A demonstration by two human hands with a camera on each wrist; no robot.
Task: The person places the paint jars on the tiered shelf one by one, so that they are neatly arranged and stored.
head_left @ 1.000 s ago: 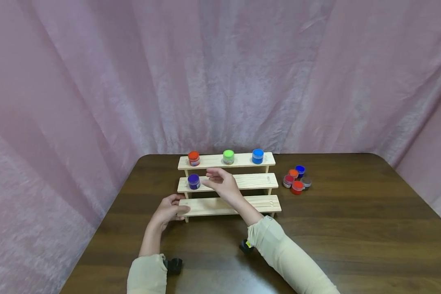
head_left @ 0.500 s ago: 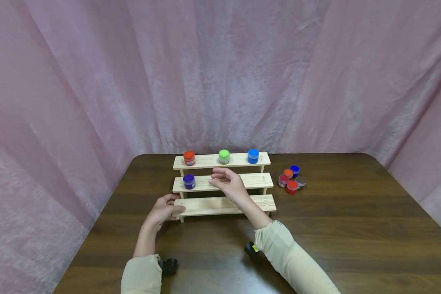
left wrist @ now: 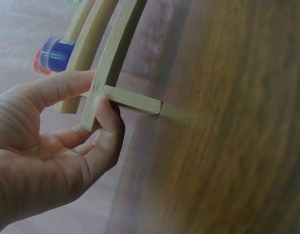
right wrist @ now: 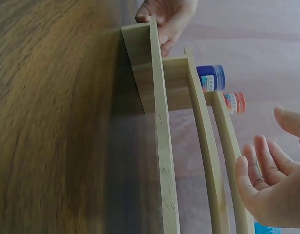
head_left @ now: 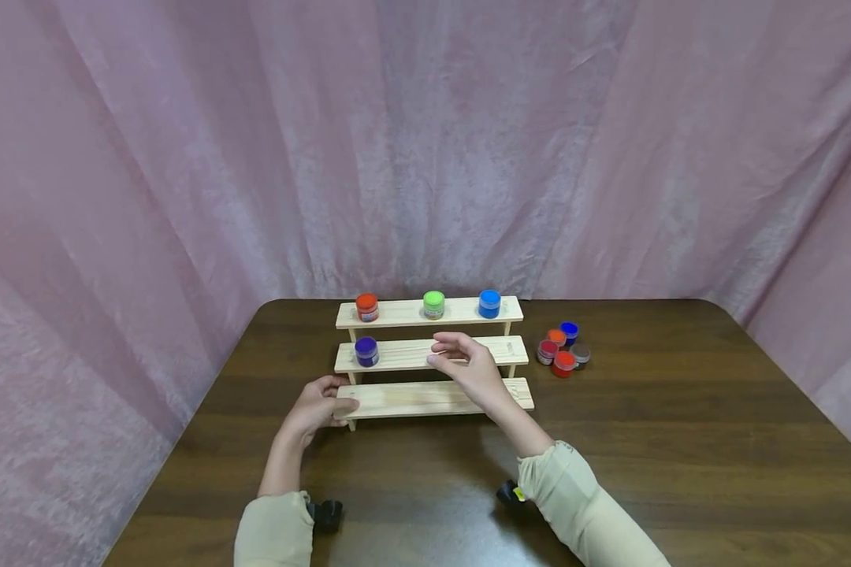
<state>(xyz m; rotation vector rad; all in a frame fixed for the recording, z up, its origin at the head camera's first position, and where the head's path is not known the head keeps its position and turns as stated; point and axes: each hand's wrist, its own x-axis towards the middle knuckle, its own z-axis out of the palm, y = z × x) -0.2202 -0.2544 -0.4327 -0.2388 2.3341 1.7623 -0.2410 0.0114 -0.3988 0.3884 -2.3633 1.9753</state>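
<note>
A three-tier wooden shelf (head_left: 432,400) stands on the table. My left hand (head_left: 317,408) grips the left end of its lowest board, thumb on top and fingers underneath, as the left wrist view shows. My right hand (head_left: 471,368) hovers over the middle board, right of its centre, fingers loosely bent and holding nothing. On that board's left end sits a purple paint jar (head_left: 366,352). Along the top board stand a red-orange jar (head_left: 367,307), a green jar (head_left: 433,305) and a light blue jar (head_left: 489,304). The right wrist view shows a gap between right thumb and fingers.
Right of the shelf, several jars cluster on the brown table (head_left: 681,409): a dark blue jar (head_left: 570,331), an orange jar (head_left: 556,337), a crimson jar (head_left: 548,352), a red jar (head_left: 563,363) and a grey-brown jar (head_left: 580,357). A pink curtain (head_left: 425,157) hangs behind.
My right hand has moved right along the middle board, away from the purple jar. The left hand keeps its hold on the lowest board. The head view has shifted slightly.
</note>
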